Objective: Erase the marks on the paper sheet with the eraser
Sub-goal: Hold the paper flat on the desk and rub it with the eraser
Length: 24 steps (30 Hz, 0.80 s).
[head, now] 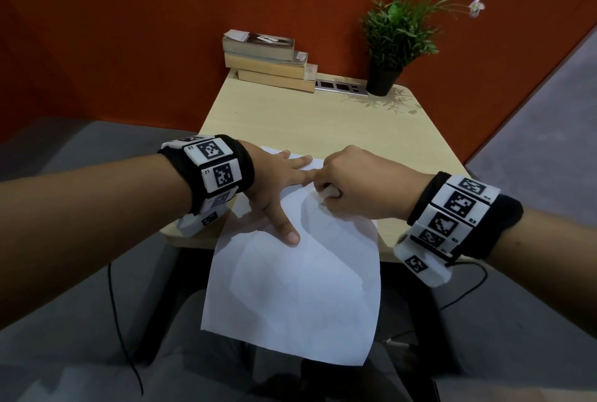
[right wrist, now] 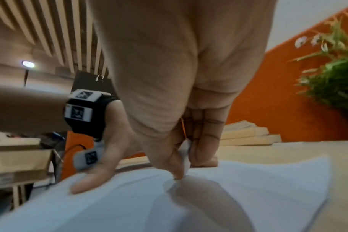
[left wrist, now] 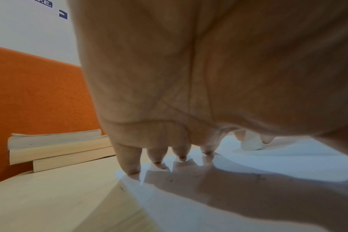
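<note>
The sheet (head: 290, 288) is the biggest thing in play: it lies with its long axis running near to far, its far half on the table (head: 323, 117) and its near half hanging off the near edge over the person's lap. The left hand (head: 274, 182) lies flat on the sheet's far left part, fingers straight and spread, thumb pointing near, pinning the paper and holding nothing. The right hand (head: 352, 188) sits just right of it, close to the left fingertips, with its fingers curled tight round the eraser (head: 326, 193), whose white tip is pressed on the sheet. Only faint lines show on the paper, running near and right of the eraser, so rubbing would probably work toward the near side, away from the pinning hand; I judge the overhanging part the riskier ground, since nothing backs it. The right hand is the one on the job, and the left is well placed to stop the paper sliding.

The table is small, of pale wood. At its far edge stand books (head: 268, 59) on the left, a socket strip (head: 339, 86) in the middle and a plant (head: 394, 43) on the right. Behind is an orange wall (head: 129, 30); grey floor (head: 533, 143) lies to the right.
</note>
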Available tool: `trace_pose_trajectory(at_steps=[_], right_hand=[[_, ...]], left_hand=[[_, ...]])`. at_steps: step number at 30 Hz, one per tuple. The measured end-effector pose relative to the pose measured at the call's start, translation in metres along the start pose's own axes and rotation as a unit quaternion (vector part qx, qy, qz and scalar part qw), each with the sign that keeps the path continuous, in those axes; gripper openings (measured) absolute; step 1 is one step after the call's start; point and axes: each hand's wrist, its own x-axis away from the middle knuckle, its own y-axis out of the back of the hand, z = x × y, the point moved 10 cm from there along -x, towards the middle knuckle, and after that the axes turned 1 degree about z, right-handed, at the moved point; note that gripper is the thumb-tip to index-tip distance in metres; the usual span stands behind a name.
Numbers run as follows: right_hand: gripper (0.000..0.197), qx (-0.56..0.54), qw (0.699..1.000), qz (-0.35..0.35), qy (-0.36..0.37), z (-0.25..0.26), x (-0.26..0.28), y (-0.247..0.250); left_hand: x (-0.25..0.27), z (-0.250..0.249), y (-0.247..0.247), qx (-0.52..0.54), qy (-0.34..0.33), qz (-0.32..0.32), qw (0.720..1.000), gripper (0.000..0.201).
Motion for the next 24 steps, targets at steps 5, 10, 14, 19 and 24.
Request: trace_pose_trajectory(at_steps=[5, 10, 14, 19, 24], right_hand=[[0.013, 0.002, 1.000, -0.004, -0.028, -0.020, -0.004, 0.002], [0.020, -0.007, 1.000, 0.008, 0.021, 0.002, 0.001, 0.000], [0.027, -0.009, 0.999, 0.003, -0.031, -0.023, -0.003, 0.004], [0.020, -0.002, 1.000, 0.011, 0.003, 0.005, 0.003, -0.001], [0.030, -0.012, 0.998, 0.007, -0.055, -0.027, 0.001, 0.005]], left_hand=[[0.000, 0.001, 0.001, -0.004, 0.004, -0.001, 1.000, 0.145], [-0.001, 0.001, -0.001, -0.003, 0.002, 0.001, 1.000, 0.142], [-0.002, 0.002, -0.001, -0.005, 0.006, 0.002, 1.000, 0.144], [-0.004, 0.002, -0.002, -0.005, 0.000, 0.002, 1.000, 0.143], [-0.003, 0.003, -0.001, -0.008, 0.008, 0.003, 1.000, 0.145]])
